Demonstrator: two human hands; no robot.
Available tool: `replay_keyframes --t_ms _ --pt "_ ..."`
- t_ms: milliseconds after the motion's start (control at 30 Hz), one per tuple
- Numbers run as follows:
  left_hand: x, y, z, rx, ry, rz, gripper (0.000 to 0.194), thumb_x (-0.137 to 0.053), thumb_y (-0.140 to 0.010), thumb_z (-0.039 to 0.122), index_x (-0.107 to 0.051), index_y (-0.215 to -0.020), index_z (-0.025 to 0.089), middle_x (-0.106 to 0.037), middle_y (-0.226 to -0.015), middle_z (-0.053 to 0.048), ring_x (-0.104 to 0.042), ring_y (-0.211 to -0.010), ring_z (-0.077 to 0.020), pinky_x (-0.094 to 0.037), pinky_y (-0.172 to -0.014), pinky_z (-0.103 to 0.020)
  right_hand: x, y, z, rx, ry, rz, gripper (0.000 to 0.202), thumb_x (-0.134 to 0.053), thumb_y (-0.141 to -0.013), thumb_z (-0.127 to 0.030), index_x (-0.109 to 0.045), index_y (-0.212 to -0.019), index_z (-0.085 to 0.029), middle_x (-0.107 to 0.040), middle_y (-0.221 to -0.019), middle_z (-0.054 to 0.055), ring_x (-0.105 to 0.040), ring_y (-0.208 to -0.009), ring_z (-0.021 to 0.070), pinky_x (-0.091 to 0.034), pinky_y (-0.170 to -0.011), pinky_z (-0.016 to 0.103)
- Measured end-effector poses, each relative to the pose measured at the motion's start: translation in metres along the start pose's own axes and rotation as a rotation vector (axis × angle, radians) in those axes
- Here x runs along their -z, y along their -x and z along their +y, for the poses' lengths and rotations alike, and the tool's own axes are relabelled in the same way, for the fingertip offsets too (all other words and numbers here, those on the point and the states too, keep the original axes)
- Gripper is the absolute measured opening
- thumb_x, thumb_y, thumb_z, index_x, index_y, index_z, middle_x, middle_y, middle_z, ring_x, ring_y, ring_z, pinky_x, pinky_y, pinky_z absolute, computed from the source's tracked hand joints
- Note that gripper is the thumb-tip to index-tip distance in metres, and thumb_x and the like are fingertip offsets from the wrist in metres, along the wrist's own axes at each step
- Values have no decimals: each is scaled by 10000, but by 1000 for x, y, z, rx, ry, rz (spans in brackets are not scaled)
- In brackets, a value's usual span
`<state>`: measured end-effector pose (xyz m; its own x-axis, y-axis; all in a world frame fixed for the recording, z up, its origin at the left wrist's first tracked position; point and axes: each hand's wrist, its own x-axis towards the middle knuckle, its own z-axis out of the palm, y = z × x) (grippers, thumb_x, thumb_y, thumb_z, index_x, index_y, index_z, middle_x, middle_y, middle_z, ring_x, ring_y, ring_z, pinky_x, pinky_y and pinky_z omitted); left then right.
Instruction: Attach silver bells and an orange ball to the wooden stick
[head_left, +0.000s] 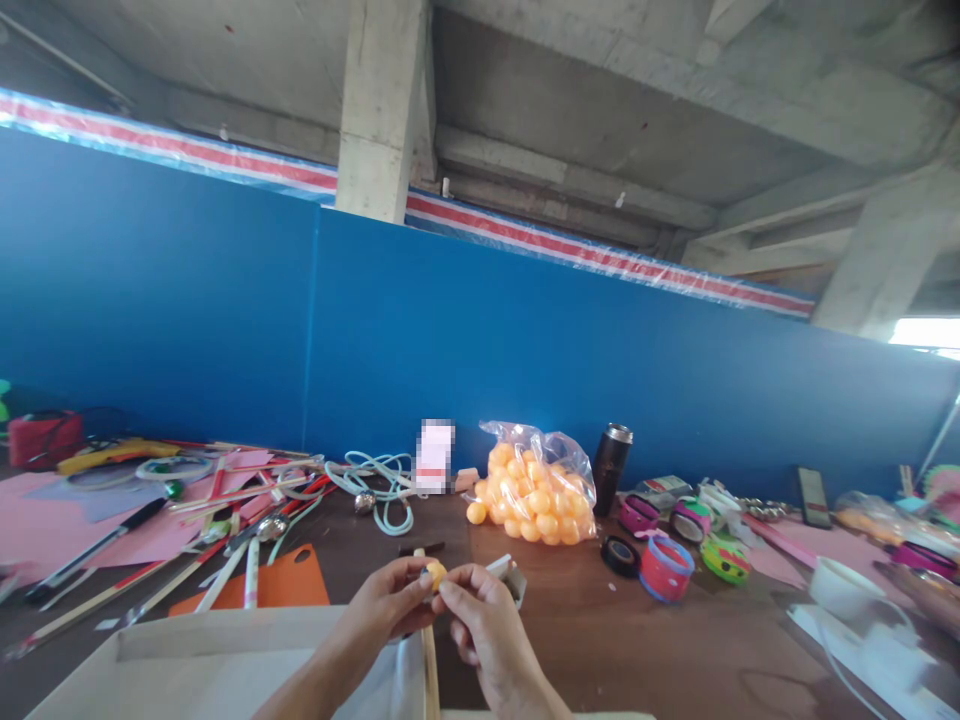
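Observation:
A small orange ball [435,573] is pinched between my two hands, above the right edge of a pale open box [225,632]. My left hand [394,598] has its fingers closed on the ball's left side. From the right, the fingertips of my right hand [480,612] close on the same ball. Part of the ball is hidden by the fingers. Just behind my hands lies a small dark object [421,549], and a small pale box [512,580] stands beside my right hand.
Behind my hands sits a clear bag of orange balls [536,495], with a dark bottle [613,468] beside it. Sticks, pink paper and an orange sheet [292,580] cover the left. A red tape roll [666,568] and a white cup [846,588] are right.

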<state>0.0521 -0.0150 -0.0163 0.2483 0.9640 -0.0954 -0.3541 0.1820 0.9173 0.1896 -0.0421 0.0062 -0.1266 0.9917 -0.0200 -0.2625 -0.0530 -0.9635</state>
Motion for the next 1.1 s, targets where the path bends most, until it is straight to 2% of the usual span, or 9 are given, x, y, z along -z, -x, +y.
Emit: replay_keyframes --t_ms 233,700,1100 --pt "1 -2 -2 2 -19 17 535 -726 -543 484 -651 -944 138 -637 -727 -47 -592 -640 -134 -447 -641 -253 3 -1 1 -23 -14 -7 307 -685 -661 -379 -505 -752 -148 -634 -667 16 -330 -348 2 -120 -297 131" --pt "-3 3 4 -16 -85 40 479 -721 -552 475 -661 -893 144 -643 -704 -35 -589 -607 -130 -450 -588 -236 5 -2 3 -37 -24 -27 302 -694 -657 -371 -508 -741 -147 -620 -652 8 -331 -366 8 -121 -304 129" --pt "-3 3 3 -28 -124 39 484 -720 -542 490 -662 -874 143 -653 -682 -36 -607 -607 -150 -471 -590 -252 2 -5 8 18 12 9 315 -697 -641 -389 -504 -699 -147 -611 -588 -2 -340 -333 11 -202 -280 127"
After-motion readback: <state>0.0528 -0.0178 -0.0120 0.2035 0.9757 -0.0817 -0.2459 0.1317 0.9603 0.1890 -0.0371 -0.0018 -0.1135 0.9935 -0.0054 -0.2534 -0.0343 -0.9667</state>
